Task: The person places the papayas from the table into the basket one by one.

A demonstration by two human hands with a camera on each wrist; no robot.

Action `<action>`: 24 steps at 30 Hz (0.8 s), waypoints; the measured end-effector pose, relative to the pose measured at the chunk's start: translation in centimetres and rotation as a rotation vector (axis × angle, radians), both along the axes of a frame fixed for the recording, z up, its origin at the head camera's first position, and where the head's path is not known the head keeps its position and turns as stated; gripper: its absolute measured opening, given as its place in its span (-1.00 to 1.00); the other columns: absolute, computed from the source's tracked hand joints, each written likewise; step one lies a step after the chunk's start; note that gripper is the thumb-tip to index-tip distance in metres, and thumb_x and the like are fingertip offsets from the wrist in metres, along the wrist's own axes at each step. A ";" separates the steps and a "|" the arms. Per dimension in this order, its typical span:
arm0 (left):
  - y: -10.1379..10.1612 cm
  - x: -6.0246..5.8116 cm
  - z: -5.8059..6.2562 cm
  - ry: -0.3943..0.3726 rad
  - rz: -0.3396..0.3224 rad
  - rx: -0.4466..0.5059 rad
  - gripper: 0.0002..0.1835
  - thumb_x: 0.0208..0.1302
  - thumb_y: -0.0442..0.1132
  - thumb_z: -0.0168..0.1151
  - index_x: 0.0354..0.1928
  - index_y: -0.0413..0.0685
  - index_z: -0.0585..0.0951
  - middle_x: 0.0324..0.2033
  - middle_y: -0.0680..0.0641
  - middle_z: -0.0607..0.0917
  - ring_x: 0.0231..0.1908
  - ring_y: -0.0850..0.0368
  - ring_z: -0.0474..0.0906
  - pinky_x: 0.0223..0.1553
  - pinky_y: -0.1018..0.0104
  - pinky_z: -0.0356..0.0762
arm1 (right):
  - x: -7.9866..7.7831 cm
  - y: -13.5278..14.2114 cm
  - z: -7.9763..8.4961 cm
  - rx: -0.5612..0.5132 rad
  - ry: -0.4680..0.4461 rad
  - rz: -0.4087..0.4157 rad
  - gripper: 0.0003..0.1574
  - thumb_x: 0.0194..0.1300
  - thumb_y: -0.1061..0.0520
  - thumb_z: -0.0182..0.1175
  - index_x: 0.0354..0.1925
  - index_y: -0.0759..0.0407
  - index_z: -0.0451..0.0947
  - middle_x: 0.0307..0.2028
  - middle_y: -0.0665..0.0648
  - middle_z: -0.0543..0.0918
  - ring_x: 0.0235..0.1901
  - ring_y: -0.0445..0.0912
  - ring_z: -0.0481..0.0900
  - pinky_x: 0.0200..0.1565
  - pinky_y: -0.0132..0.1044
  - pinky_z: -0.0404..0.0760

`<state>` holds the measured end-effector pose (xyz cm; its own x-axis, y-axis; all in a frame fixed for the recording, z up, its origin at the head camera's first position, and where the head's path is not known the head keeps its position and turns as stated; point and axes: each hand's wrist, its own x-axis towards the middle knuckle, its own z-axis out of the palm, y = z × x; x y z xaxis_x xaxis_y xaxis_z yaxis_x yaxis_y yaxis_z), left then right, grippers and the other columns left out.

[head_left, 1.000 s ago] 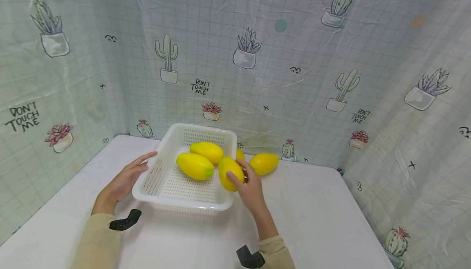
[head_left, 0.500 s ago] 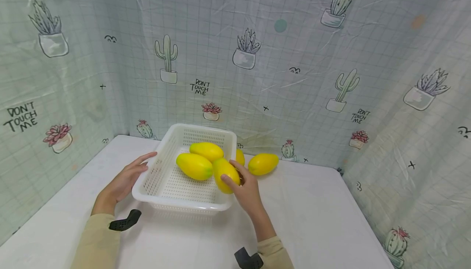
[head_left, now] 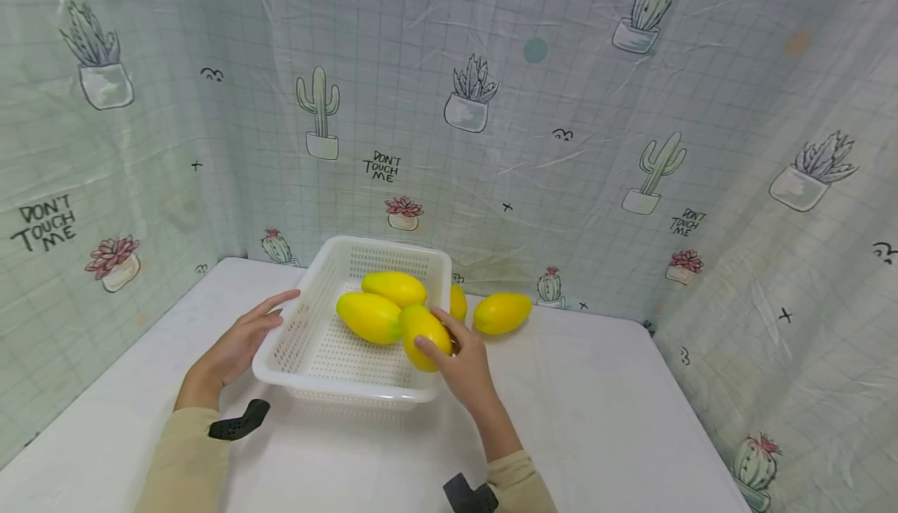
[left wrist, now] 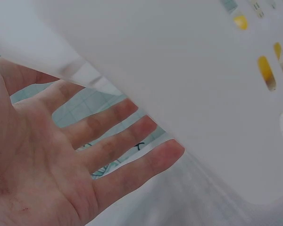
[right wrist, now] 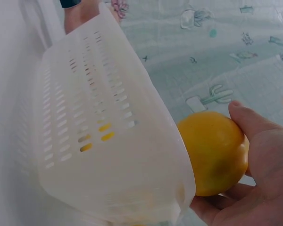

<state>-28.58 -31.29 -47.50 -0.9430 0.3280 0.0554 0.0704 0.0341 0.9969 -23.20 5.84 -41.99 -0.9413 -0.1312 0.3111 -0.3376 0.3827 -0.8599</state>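
Over the right side of the white basket (head_left: 337,386), your right grip (head_left: 468,359) holds a yellow fruit (head_left: 418,324), thumb on the near face, fingers round the far side; not released. Over the last second you've brought it left, off the line of the right rim and further inside, plus a touch toward you. Its upper end now overlaps the green tip of the left fruit (head_left: 368,317) in the head view; can't tell if they touch. Right wrist view has the rim hiding its underside, so can't confirm it's resting on anything. Read: carry over the wall looks about done, set-down doesn't. Next out, the back fruit (head_left: 394,288) lies behind the left one; neither has budged. Your left grip (head_left: 242,341) hasn't shifted either: fingers extended, tips at the left rim, nothing clenched. Beyond the right wall, on the tabletop (head_left: 596,419): a half-hidden fruit (head_left: 458,302) and the far-right fruit (head_left: 502,313). Count: two in, one in your grip, two out. Patterned cloth (head_left: 561,209) behind.
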 end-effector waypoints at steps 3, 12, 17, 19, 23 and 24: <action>0.0 0.0 0.0 -0.003 0.004 0.002 -0.43 0.52 -0.02 -0.19 0.51 0.32 0.02 0.32 0.18 0.31 0.11 0.29 0.51 0.04 0.23 0.54 | 0.0 0.0 0.0 0.001 0.005 0.013 -0.30 0.22 -0.18 0.29 0.30 -0.13 0.41 0.23 0.08 0.52 0.10 -0.02 0.54 0.13 -0.08 0.57; 0.0 0.0 0.0 -0.006 0.001 0.006 -0.42 0.52 -0.02 -0.19 0.51 0.31 0.02 0.31 0.17 0.31 0.11 0.26 0.52 0.03 0.23 0.54 | 0.0 -0.2 0.2 0.026 0.002 0.027 -0.24 0.17 -0.19 0.33 0.31 -0.13 0.39 0.26 0.05 0.50 0.14 0.00 0.53 0.16 -0.09 0.55; -0.1 0.1 0.2 -0.006 -0.013 0.017 -0.43 0.53 -0.04 -0.21 0.52 0.30 0.01 0.33 0.12 0.30 0.10 0.25 0.52 0.03 0.23 0.55 | 0.0 -0.1 0.1 0.009 -0.001 0.023 -0.27 0.17 -0.13 0.36 0.29 -0.11 0.42 0.29 0.06 0.47 0.25 0.04 0.49 0.23 -0.08 0.48; -0.1 0.1 0.2 -0.007 -0.016 0.018 -0.43 0.53 -0.04 -0.21 0.52 0.30 0.01 0.33 0.12 0.30 0.10 0.25 0.53 0.03 0.24 0.56 | -0.1 0.0 0.0 -0.001 -0.005 0.009 -0.27 0.16 -0.11 0.36 0.28 -0.09 0.43 0.28 0.07 0.48 0.25 0.04 0.49 0.23 -0.10 0.47; 0.1 0.1 0.2 -0.016 0.000 0.011 -0.43 0.53 -0.02 -0.20 0.51 0.33 0.02 0.35 0.10 0.28 0.10 0.24 0.53 0.03 0.22 0.56 | -0.3 0.2 0.0 -0.015 -0.008 -0.027 -0.25 0.14 -0.12 0.38 0.27 -0.05 0.44 0.25 0.09 0.50 0.24 0.01 0.51 0.24 -0.13 0.46; 0.1 0.1 0.2 -0.018 0.006 0.007 -0.43 0.52 -0.01 -0.19 0.51 0.33 0.02 0.37 0.09 0.27 0.09 0.23 0.53 0.03 0.22 0.57 | -0.3 0.3 -0.1 -0.016 -0.002 -0.031 -0.25 0.14 -0.12 0.38 0.27 -0.03 0.44 0.24 0.10 0.51 0.23 0.02 0.51 0.24 -0.12 0.46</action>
<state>-28.49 -31.17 -47.35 -0.9459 0.3219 0.0403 0.0518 0.0270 0.9983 -23.54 6.14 -42.05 -0.9453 -0.0968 0.3115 -0.3244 0.3791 -0.8666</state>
